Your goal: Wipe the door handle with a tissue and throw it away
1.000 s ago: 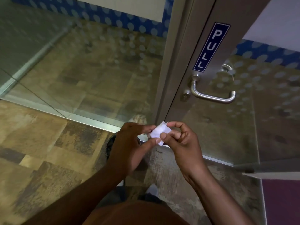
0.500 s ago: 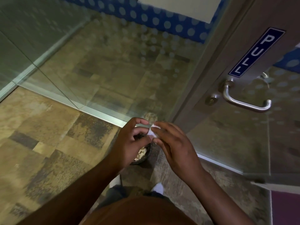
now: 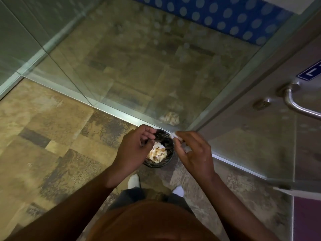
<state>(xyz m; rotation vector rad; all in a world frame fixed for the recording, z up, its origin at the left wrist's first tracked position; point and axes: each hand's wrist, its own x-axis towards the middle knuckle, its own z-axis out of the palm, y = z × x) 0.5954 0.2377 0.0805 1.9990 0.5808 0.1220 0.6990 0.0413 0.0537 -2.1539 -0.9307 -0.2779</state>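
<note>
Glass wall (image 3: pixel 121 58) and steel door handle (image 3: pixel 298 105) frame a small black bin (image 3: pixel 166 153) on the floor, already holding crumpled waste; the left hand (image 3: pixel 133 150) curls loosely over it, holding nothing I can see. Pinched small in the right hand (image 3: pixel 196 153) fingertips, the tissue (image 3: pixel 172 135) hangs over the bin's far rim; released there, I judge it could drift outside.

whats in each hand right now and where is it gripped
The right hand pinches the white tissue at its edge, between its fingertips. The left hand seems to hold nothing.
</note>
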